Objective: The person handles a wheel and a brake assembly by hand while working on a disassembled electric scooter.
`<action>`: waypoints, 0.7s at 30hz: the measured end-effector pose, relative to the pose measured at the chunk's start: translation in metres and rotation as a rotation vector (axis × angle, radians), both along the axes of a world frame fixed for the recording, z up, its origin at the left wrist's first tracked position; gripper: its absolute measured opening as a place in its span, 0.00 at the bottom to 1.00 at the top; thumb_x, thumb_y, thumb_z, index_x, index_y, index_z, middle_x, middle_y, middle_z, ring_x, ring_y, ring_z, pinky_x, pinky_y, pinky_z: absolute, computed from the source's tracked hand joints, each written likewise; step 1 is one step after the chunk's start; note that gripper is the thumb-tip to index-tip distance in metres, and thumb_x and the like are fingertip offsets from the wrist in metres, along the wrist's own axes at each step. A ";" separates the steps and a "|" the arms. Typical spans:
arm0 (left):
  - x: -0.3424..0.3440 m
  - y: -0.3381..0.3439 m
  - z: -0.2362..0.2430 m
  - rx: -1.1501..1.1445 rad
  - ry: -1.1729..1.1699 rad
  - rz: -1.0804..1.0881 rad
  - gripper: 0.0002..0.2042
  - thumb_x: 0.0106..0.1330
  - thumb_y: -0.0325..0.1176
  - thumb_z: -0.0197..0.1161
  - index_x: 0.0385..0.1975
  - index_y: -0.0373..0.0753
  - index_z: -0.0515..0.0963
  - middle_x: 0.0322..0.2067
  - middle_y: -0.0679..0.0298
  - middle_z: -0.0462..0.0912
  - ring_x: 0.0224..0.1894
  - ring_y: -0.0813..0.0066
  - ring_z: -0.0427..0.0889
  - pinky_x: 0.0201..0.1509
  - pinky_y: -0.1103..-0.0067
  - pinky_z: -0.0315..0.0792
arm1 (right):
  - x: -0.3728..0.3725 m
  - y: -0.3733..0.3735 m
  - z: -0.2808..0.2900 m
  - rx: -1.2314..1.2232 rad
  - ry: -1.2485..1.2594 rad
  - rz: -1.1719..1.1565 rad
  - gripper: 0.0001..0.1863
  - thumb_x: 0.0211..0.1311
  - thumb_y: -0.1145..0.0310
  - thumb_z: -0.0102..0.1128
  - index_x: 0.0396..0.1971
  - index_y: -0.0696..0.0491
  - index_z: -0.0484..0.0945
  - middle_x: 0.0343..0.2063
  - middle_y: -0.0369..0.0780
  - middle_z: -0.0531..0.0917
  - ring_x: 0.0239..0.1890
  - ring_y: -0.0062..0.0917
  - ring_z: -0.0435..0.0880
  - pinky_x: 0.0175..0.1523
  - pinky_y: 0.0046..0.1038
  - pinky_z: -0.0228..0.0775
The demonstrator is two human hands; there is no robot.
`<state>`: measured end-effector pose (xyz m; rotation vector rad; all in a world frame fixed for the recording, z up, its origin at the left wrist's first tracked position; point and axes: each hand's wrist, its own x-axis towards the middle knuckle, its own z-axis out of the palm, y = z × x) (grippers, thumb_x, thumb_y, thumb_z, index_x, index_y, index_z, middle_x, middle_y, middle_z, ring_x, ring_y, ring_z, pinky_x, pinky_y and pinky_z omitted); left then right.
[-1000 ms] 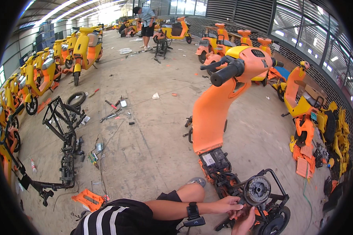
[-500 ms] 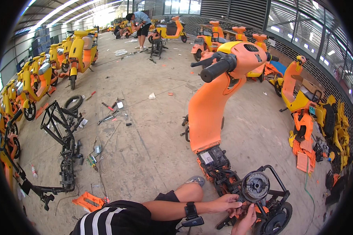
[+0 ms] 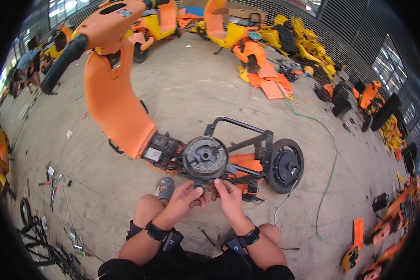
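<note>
An orange scooter, partly stripped, stands before me; its orange front panel [image 3: 112,100] rises at left and its bare black frame [image 3: 269,154] runs to the right. On the frame sits a round grey metal drum [image 3: 205,156] with a hole in its middle. Just below the drum's near edge, my left hand [image 3: 184,201] has thumb and fingers pinched together. Close beside it, my right hand [image 3: 228,199] is pinched too, thumb up near the rim. Whatever small thing lies between the fingertips is too dark and covered to name.
A black rear wheel [image 3: 284,165] is at the frame's right end. Across the floor runs a green hose [image 3: 333,158]. Orange and yellow panels [image 3: 303,44] pile along the wall. Tools [image 3: 52,184] lie at left, near a bare frame [image 3: 42,247]. Another person [image 3: 29,65] bends far left.
My view has swung right and downward, so the scooter appears further left and the rear wheel shows whole. Both hands stay close together under the drum, their fingers still pinched.
</note>
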<state>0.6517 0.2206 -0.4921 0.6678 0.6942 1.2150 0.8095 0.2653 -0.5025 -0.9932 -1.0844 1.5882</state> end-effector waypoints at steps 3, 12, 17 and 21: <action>0.005 -0.001 0.007 -0.001 0.029 -0.010 0.12 0.68 0.32 0.54 0.46 0.33 0.69 0.33 0.55 0.79 0.30 0.70 0.80 0.35 0.75 0.77 | 0.008 -0.003 0.003 -0.025 -0.030 -0.008 0.16 0.67 0.62 0.54 0.39 0.62 0.80 0.27 0.36 0.80 0.23 0.17 0.73 0.29 0.19 0.65; -0.004 -0.008 0.004 -0.023 0.050 0.018 0.11 0.68 0.32 0.54 0.45 0.33 0.69 0.34 0.56 0.79 0.32 0.69 0.79 0.35 0.76 0.75 | 0.001 -0.004 -0.001 -0.009 -0.095 0.015 0.15 0.65 0.60 0.57 0.34 0.59 0.80 0.24 0.33 0.79 0.21 0.12 0.71 0.27 0.18 0.62; 0.002 -0.003 0.002 -0.023 0.045 0.017 0.13 0.68 0.35 0.54 0.46 0.33 0.69 0.33 0.56 0.78 0.29 0.70 0.78 0.34 0.75 0.74 | 0.003 -0.005 0.006 -0.021 -0.001 -0.014 0.15 0.66 0.62 0.56 0.32 0.60 0.79 0.24 0.33 0.79 0.22 0.13 0.71 0.28 0.18 0.62; 0.000 -0.005 0.003 -0.019 0.032 0.004 0.14 0.68 0.35 0.54 0.47 0.33 0.68 0.33 0.57 0.79 0.30 0.70 0.78 0.35 0.76 0.75 | 0.000 -0.007 0.010 0.037 -0.075 -0.023 0.14 0.66 0.63 0.55 0.37 0.61 0.80 0.24 0.33 0.79 0.22 0.13 0.72 0.28 0.17 0.63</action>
